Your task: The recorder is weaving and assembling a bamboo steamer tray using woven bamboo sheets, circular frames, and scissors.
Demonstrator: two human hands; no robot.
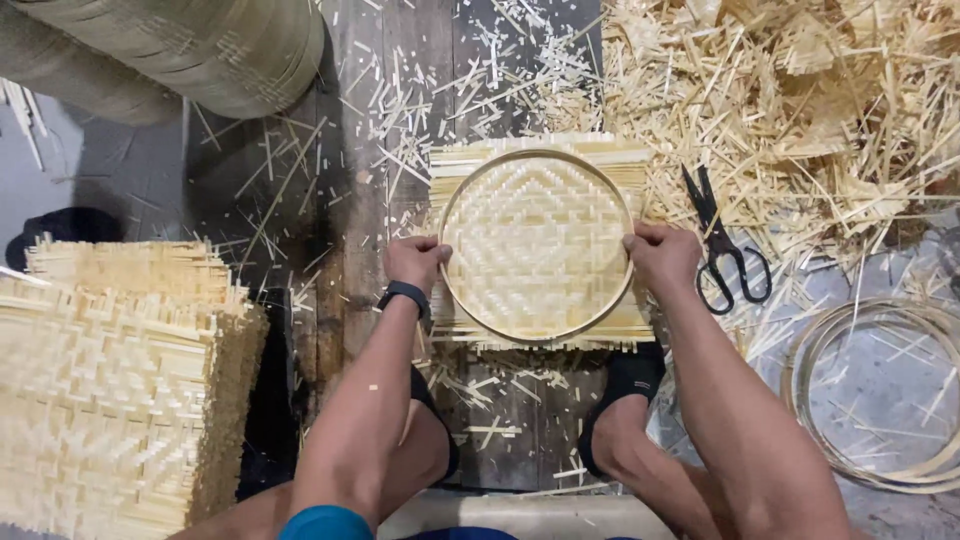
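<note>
A square woven bamboo mat (537,245) lies on the dark wooden floor in front of me. A round bamboo hoop (536,153) sits on top of it. My left hand (414,261) grips the hoop's left edge, a dark band on its wrist. My right hand (660,255) grips the hoop's right edge. Both hands press the ring down onto the weave. My feet in dark slippers rest just below the mat.
Black scissors (722,245) lie right of the mat. A stack of woven mats (110,380) stands at left, rolled weave (180,50) at top left. Bamboo offcuts (800,90) pile at top right. Loose hoops (880,400) lie at lower right.
</note>
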